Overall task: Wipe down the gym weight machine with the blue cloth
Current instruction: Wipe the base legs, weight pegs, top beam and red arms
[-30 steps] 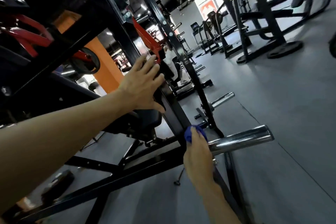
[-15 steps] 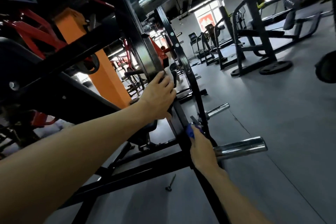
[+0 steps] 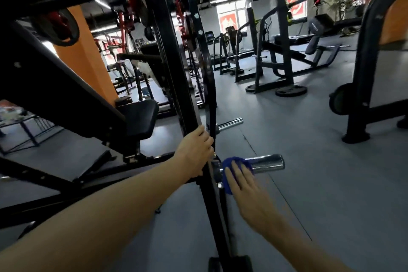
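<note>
Fingers of right hand point(image 3: 245, 185) press blue cloth point(image 3: 229, 164) flat; left hand point(image 3: 194, 152) grips black upright point(image 3: 176, 77).

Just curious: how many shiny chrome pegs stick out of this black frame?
2: the near peg under the blue cloth and right hand, and the far peg higher up. Others may be hidden.

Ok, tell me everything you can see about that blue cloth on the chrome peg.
The blue cloth is a small, soft-looking fabric bunched into a rounded wad. It wraps over the inner end of the shiny chrome weight peg, next to where the peg meets the black steel upright of the machine frame. The right hand lies over it with fingers fairly straight, pressing it against the peg. Only its top and left edge show around the fingers; the rest is hidden.
</note>
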